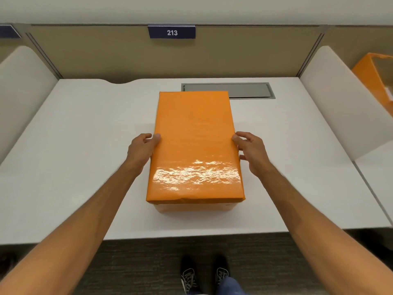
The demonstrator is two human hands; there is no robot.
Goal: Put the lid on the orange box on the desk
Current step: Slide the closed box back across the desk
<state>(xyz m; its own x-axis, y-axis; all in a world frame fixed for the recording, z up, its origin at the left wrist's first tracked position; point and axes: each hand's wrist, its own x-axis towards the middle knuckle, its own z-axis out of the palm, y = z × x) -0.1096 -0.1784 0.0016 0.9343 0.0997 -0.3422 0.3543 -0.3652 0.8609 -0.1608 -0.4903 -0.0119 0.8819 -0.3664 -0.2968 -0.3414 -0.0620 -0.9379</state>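
Note:
A glossy orange lid (194,145) lies flat over the orange box, whose paler front wall (194,207) shows just below the lid's near edge. The box stands in the middle of the white desk (74,156). My left hand (142,149) holds the lid's left edge, thumb on top and fingers down the side. My right hand (251,152) touches the lid's right edge with the thumb, its fingers spread loosely beside the box. The inside of the box is hidden.
A grey cable hatch (251,90) is set in the desk behind the box. White side panels (331,99) and a tan back partition with a "213" sign (171,32) enclose the desk. Another orange box (376,75) sits in the neighbouring bay at right.

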